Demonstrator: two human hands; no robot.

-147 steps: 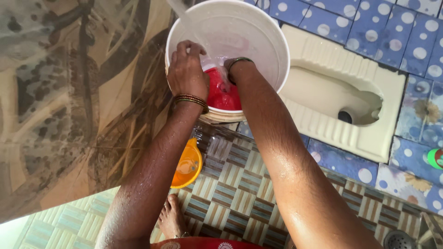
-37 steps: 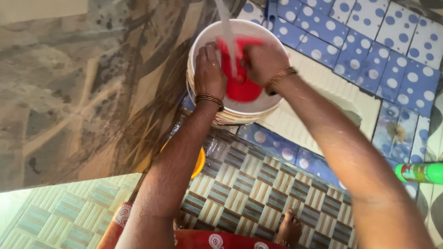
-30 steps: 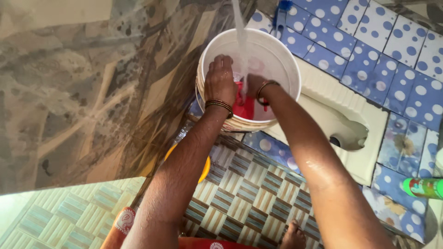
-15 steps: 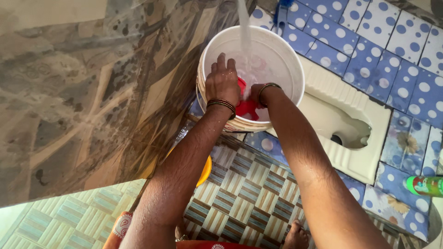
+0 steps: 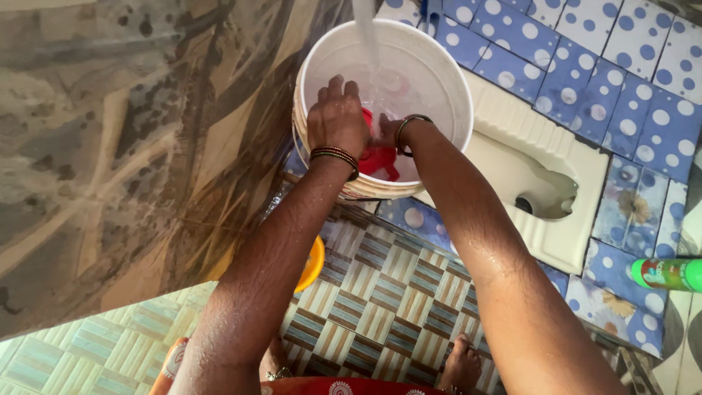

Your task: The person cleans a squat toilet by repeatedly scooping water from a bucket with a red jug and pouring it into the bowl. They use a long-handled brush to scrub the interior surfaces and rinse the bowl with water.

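A white plastic bucket (image 5: 446, 80) stands on the tiled floor with a stream of water (image 5: 365, 33) falling into it from above. Inside lies a wet red cloth (image 5: 380, 157). My left hand (image 5: 338, 121), with dark bangles at the wrist, is closed on the cloth inside the bucket. My right hand (image 5: 386, 134), with a bangle on its wrist, is pressed against the same cloth, and its fingers are mostly hidden behind the left hand.
A white squat toilet pan (image 5: 541, 197) sits in the blue dotted tiles right of the bucket. A green bottle (image 5: 669, 274) lies at the right edge. An orange bowl (image 5: 313, 263) is under my left arm. A marbled wall (image 5: 110, 146) fills the left.
The cloth was raised higher under the water stream a second ago; both hands have since sunk deeper into the bucket with it. The view has shifted slightly.
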